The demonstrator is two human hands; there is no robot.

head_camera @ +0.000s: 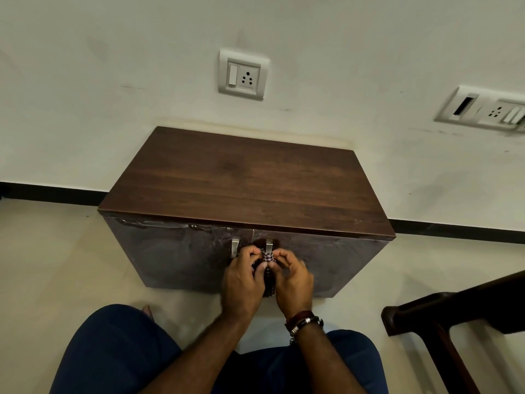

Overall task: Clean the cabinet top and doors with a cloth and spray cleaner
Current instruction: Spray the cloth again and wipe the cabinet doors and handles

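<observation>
Cabinet [247, 180] stands on the floor against the wall, doors shut, cloth held before them.
Both hands pinch a bunched patterned cloth [268, 256] just below the right door handle [268, 245]: left hand [243, 280] and right hand [292, 282] close together, probably refolding it for a fresh wiping face. No spray bottle shows.

A pale tiled floor [56, 265] is seen, on which a dark wooden cabinet [244, 183] (set against the wall) and a bare foot [147, 310] are rested.
</observation>
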